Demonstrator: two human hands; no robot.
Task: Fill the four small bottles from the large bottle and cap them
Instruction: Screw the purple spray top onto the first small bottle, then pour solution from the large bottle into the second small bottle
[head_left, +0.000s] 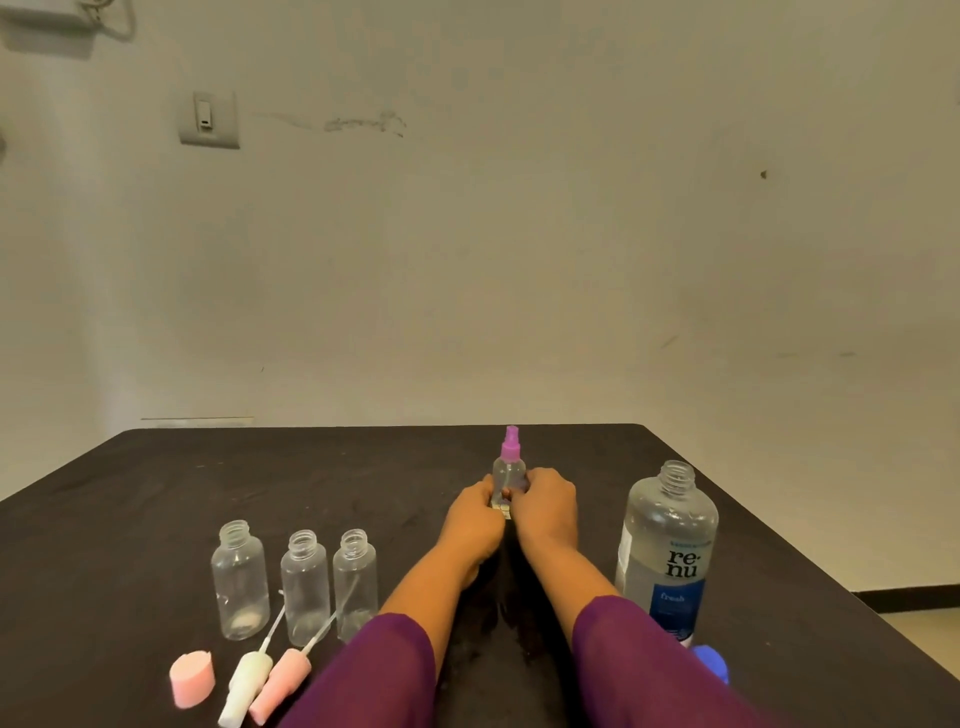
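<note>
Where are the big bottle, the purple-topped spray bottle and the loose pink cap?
big bottle (666, 551), head view, on its label.
purple-topped spray bottle (509, 472), head view, on its clear shoulder.
pink cap (192, 679), head view, on its side.

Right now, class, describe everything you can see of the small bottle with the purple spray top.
The small spray bottle has a clear, plastic-looking body and a purple spray top fitted on its neck. It is upright, apparently standing on the black table towards the far edge, left of the large renu bottle and apart from it. The left hand and right hand grip its lower half from either side, hiding the base. Whether it holds liquid cannot be told.
</note>
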